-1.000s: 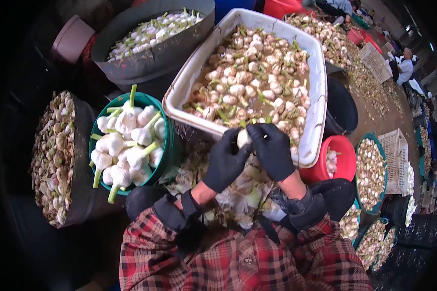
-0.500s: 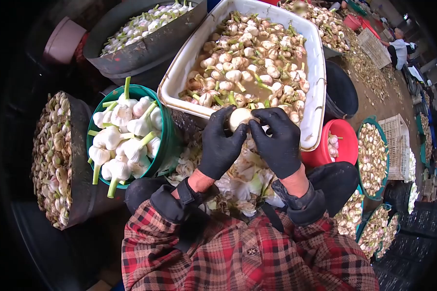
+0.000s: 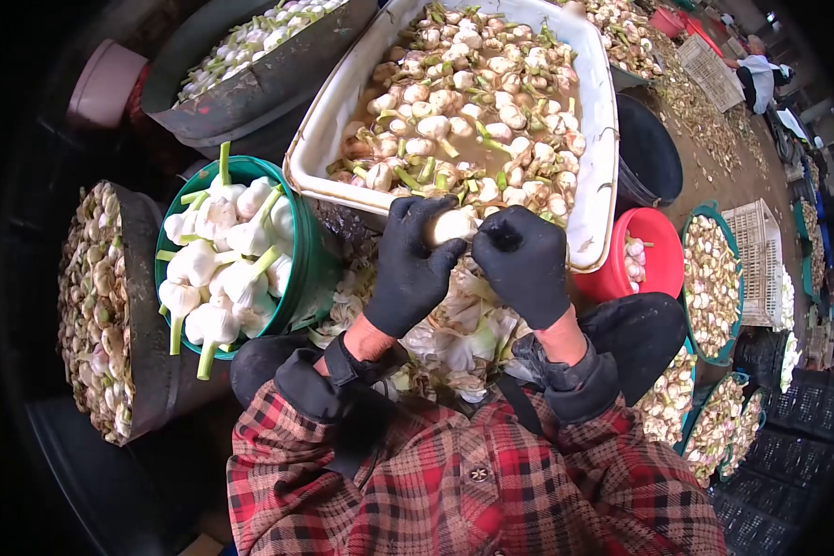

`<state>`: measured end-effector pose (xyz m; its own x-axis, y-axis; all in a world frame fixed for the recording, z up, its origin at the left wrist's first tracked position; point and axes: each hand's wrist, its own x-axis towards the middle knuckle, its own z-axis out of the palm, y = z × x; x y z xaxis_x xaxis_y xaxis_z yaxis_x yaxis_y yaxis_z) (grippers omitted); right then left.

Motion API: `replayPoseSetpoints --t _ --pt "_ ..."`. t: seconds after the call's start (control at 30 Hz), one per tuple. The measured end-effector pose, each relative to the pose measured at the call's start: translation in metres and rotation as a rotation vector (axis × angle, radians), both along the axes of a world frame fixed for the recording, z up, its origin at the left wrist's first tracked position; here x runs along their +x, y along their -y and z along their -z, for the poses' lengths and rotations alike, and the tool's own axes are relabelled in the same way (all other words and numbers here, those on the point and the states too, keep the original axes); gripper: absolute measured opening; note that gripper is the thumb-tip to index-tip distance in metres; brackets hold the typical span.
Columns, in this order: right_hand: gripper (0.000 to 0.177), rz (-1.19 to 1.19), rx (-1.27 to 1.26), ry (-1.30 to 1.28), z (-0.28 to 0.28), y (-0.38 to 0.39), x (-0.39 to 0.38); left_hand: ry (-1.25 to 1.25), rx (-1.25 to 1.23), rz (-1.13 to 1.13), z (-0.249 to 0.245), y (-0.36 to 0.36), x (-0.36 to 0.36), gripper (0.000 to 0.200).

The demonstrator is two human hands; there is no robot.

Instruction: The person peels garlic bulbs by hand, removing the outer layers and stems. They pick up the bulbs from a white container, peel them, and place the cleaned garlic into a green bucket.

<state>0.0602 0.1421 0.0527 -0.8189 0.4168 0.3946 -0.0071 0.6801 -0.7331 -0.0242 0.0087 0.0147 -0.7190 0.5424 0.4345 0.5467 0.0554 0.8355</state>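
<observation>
In the head view my left hand [image 3: 404,278], in a black glove, grips a whitish garlic bulb [image 3: 453,227] between thumb and fingers. Close by on the right, my gloved right hand [image 3: 525,264] has its fingers pinched together beside the bulb; whatever may be in them is hidden. Just beyond the hands stands a white tub [image 3: 309,182] of brownish water and many unpeeled garlic bulbs [image 3: 420,146]. Below the hands, between the knees, lies a heap of garlic skins [image 3: 459,338]. To the left, a green bucket [image 3: 315,264] is heaped with clean white bulbs [image 3: 236,287].
A red bucket [image 3: 663,264] with a few bulbs sits right of the tub, beside a dark bucket [image 3: 649,153]. Large containers of garlic [image 3: 144,389] line the left. Further right are green baskets [image 3: 713,357], a pale crate [image 3: 751,259] and another person [image 3: 760,79].
My right hand has drawn slightly away from the bulb, and its fingers have curled in. The bulb stays in my left hand. The whole view has shifted slightly.
</observation>
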Motion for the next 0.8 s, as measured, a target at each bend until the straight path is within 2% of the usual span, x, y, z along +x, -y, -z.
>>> replayPoseSetpoints --t 0.03,0.07,0.1,0.13,0.2,0.23,0.33,0.4,0.47,0.53,0.6,0.63,0.7,0.8 --pt "0.002 -0.012 -0.172 0.039 0.0 -0.003 0.002 0.0 0.001 0.001 0.0 0.0 -0.002 0.039" --pt "0.002 -0.01 -0.172 0.038 0.0 -0.006 0.004 0.129 0.032 0.096 0.0 0.001 -0.004 0.04" --pt "0.002 -0.015 -0.407 0.071 0.0 -0.009 0.006 0.258 0.062 0.19 0.0 0.002 -0.006 0.041" --pt "0.004 -0.018 -0.643 0.103 0.001 -0.013 0.008 0.258 0.062 0.192 -0.002 0.003 -0.006 0.041" --pt "0.005 0.015 -0.56 0.051 0.011 -0.026 0.012 0.536 0.184 0.367 -0.011 0.005 -0.005 0.043" --pt "0.005 0.049 -0.583 0.028 0.014 -0.032 0.015 0.578 0.199 0.439 -0.016 0.007 -0.006 0.047" --pt "0.004 0.137 -0.536 0.046 0.024 -0.047 0.022 0.622 0.181 0.466 -0.024 0.009 -0.006 0.054" --pt "0.006 0.213 -0.239 0.009 0.027 -0.054 0.023 0.693 0.155 0.454 -0.027 0.011 -0.005 0.057" --pt "0.011 0.197 -0.206 0.022 0.016 -0.054 0.028 0.808 0.229 0.404 -0.027 0.011 -0.007 0.055" --pt "0.016 0.075 -0.154 -0.071 -0.003 -0.039 0.025 0.758 0.159 0.394 -0.028 0.012 -0.01 0.054" --pt "0.018 0.004 -0.087 -0.081 -0.01 -0.025 0.024 0.353 -0.149 0.393 -0.025 0.014 -0.012 0.054" --pt "0.018 -0.045 -0.024 -0.077 -0.01 -0.019 0.021 0.352 -0.151 0.396 -0.025 0.012 -0.011 0.054" --pt "0.019 -0.084 0.035 -0.05 -0.005 -0.016 0.022 0.868 0.148 0.498 -0.024 0.007 -0.007 0.057" --pt "0.017 -0.081 0.112 -0.028 -0.002 -0.013 0.026 0.848 0.077 0.435 -0.014 0.003 0.001 0.062"
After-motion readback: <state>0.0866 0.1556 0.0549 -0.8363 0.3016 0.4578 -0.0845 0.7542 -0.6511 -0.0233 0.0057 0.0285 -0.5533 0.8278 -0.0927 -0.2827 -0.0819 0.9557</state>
